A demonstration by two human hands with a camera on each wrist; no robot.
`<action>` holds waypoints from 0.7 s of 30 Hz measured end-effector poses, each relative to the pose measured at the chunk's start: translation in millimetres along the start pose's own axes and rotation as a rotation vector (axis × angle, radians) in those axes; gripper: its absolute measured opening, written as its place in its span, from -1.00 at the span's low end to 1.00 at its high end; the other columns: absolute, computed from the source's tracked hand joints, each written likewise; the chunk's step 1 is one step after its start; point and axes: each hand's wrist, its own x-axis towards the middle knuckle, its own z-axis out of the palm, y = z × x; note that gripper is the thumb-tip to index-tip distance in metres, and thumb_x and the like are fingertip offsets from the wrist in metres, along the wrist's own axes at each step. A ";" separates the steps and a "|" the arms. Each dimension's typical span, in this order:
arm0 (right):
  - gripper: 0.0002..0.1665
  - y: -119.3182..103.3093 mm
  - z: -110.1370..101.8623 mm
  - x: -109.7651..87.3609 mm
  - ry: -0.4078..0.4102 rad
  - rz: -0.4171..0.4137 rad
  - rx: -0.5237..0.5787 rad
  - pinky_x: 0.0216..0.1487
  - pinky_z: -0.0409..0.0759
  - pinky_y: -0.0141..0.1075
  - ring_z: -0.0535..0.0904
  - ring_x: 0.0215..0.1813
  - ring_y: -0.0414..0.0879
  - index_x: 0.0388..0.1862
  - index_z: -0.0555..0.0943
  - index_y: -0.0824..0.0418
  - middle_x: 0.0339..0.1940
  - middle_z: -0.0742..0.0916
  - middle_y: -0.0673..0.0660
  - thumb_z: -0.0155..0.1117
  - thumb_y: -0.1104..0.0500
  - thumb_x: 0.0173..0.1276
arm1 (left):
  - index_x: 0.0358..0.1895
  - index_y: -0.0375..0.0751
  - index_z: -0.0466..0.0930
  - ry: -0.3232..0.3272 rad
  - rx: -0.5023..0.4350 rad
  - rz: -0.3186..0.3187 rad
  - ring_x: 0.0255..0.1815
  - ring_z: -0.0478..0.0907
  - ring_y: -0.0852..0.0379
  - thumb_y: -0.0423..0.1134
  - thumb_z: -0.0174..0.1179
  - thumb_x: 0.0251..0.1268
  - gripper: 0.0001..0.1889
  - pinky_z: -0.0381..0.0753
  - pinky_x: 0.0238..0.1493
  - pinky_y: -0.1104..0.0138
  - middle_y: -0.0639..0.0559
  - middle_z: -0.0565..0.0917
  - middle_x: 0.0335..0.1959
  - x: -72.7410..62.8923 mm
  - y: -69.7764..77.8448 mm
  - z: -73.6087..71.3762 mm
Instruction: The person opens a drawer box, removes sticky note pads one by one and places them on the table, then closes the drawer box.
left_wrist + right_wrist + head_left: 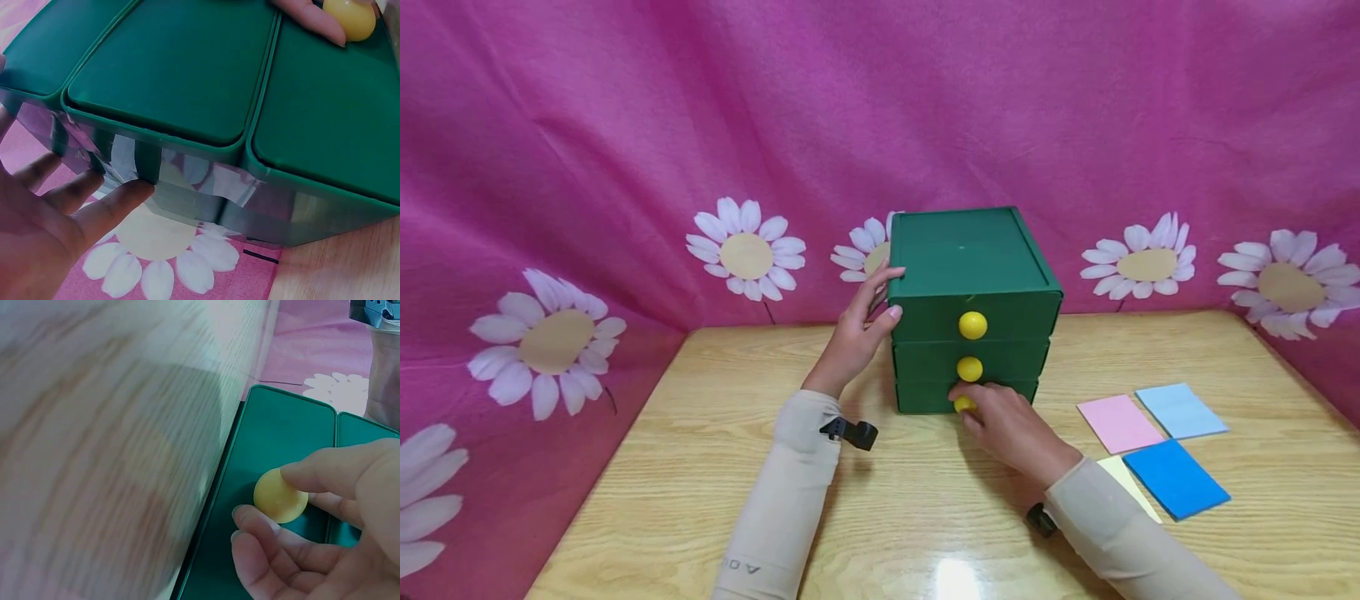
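Note:
A green three-drawer unit (973, 250) stands on the table, each drawer front bearing a round yellow knob (972, 325). All three drawers look closed. At the unit's left side is my left hand (848, 337), its fingers spread and fairly straight. In the left wrist view those fingers (115, 209) touch the shiny side wall (262, 206). My right hand (1011, 425) pinches the bottom drawer's knob (964, 404). Up close in the right wrist view, thumb and fingers lie around that yellow knob (280, 499).
Right of the unit lie sticky note pads: pink (1120, 423), light blue (1182, 411), blue (1177, 479) and pale yellow (1129, 483), the last partly under my right forearm. A magenta cloth (880, 108) with daisies hangs behind the wooden table (700, 467).

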 end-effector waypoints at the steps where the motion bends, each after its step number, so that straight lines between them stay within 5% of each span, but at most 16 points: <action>1: -0.78 0.2 -0.7 -0.5 -0.001 0.001 0.001 -0.12 0.61 -0.12 0.54 -0.29 -0.09 -0.09 0.65 0.21 -0.28 0.70 0.01 0.30 0.31 0.27 | 0.42 0.31 0.19 -0.001 -0.001 0.007 0.48 0.12 0.16 -0.09 -0.01 0.45 -0.48 0.17 0.42 0.07 0.28 -0.01 0.55 0.2 -0.1 0.2; 8: -0.75 0.3 -2.6 0.9 -0.022 0.002 0.016 -0.10 0.61 -0.11 0.54 -0.28 -0.07 -0.05 0.65 0.22 -0.27 0.70 0.03 0.28 0.31 0.28 | 0.44 0.26 0.18 0.009 0.001 0.003 0.48 0.11 0.15 -0.09 -0.04 0.45 -0.48 0.15 0.43 0.11 0.27 -0.01 0.55 -0.1 2.4 0.1; 16: -0.68 -0.6 -3.4 -0.4 -0.069 0.036 0.024 -0.10 0.62 -0.11 0.54 -0.28 -0.08 0.05 0.63 0.20 -0.19 0.71 0.06 0.27 0.26 0.32 | 0.51 -0.03 0.08 -0.009 0.007 -0.048 0.49 0.11 -0.02 -0.25 -0.06 0.46 -0.41 0.27 0.36 0.02 0.01 0.05 0.55 -10.0 30.6 -3.1; 21: -0.60 -0.9 -9.8 -3.3 -0.057 0.063 0.047 -0.11 0.62 -0.09 0.57 -0.23 -0.06 0.14 0.57 0.18 -0.11 0.73 0.11 0.29 0.20 0.32 | 0.55 0.10 -0.08 0.006 0.057 -0.109 0.47 0.17 0.01 -0.19 0.00 0.46 -0.32 0.31 0.33 -0.02 0.03 0.15 0.51 -13.3 14.1 -7.3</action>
